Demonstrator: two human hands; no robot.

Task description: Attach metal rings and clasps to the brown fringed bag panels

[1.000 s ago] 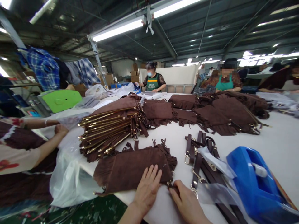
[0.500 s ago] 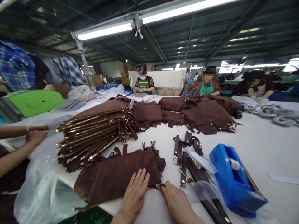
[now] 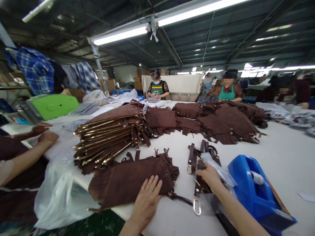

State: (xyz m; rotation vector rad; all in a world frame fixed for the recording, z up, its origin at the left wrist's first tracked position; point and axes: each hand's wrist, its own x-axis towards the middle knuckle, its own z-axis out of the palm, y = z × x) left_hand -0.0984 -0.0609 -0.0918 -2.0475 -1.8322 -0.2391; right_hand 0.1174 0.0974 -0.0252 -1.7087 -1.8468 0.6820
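A flat brown suede fringed bag [image 3: 130,182] is being pressed onto the white tabletop [image 3: 283,157] by the open left hand [image 3: 147,200]; dark brown leather straps [image 3: 200,164] are being grasped by the right hand [image 3: 209,177], beside a blue tape dispenser [image 3: 256,190]

Brown fringed bag [image 3: 130,180] pressed flat on the counter [image 3: 283,157]
The bag is held down by the left hand [image 3: 147,200]; brown straps [image 3: 200,160] are touched by the right hand [image 3: 209,177].
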